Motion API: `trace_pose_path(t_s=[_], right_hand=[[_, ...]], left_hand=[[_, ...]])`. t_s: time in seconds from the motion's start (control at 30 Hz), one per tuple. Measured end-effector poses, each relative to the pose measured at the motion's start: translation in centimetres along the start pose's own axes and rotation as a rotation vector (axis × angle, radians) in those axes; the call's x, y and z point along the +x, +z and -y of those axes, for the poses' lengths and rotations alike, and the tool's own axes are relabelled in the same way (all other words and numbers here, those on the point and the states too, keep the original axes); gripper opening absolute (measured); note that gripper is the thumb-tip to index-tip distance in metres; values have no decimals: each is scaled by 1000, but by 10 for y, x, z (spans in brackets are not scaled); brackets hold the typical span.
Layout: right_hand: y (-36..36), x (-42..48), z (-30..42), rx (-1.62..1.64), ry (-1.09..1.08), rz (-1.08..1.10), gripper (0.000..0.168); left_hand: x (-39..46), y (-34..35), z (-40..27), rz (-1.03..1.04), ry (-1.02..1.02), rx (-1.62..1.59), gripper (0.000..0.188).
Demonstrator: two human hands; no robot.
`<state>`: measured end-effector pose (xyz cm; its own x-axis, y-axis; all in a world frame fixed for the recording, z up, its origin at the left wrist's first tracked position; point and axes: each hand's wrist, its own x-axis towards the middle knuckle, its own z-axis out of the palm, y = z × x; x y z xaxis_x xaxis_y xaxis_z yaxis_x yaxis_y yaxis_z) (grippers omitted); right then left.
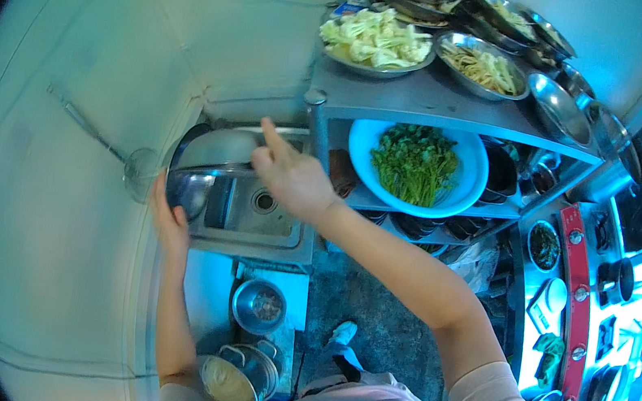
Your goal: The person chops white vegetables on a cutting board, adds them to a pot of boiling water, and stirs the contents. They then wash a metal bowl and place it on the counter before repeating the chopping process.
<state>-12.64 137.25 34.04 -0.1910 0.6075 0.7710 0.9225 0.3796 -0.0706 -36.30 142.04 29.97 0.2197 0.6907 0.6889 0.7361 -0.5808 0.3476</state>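
A shiny metal basin (195, 188) is tilted over the left part of a stainless steel sink (286, 227). My left hand (169, 217) holds its near left side, thumb on the outside and fingers along the wall side. At the basin's right rim is my right hand (296, 181), slightly blurred, with one finger stretched out and the others bent. Whether those bent fingers grip the rim cannot be made out. Right of the basin, the sink's drain (265, 200) shows.
Right of the sink, a metal shelf (385, 95) bears a bowl of cauliflower (377, 42) and a blue-white basin of leafy greens (415, 164). A wire skimmer (141, 172) hangs on the left wall. Metal pots (260, 307) stand below the sink; a stove (572, 316) lies far right.
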Motion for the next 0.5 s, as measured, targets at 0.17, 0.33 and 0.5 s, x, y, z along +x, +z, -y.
trace_pose_path(t_s=[0.17,0.33,0.5], right_hand=[[8,-34,-4,61,145,87,15],[-47,-168,0,297,753,427,31],[-183,-393,46,416,1282,92,27]], left_hand=[[4,4,-16,116,-256,-150,42],[-39,63,-111,-74,-311,-771,45],[-183,98,-247,337,-332,-992,47]])
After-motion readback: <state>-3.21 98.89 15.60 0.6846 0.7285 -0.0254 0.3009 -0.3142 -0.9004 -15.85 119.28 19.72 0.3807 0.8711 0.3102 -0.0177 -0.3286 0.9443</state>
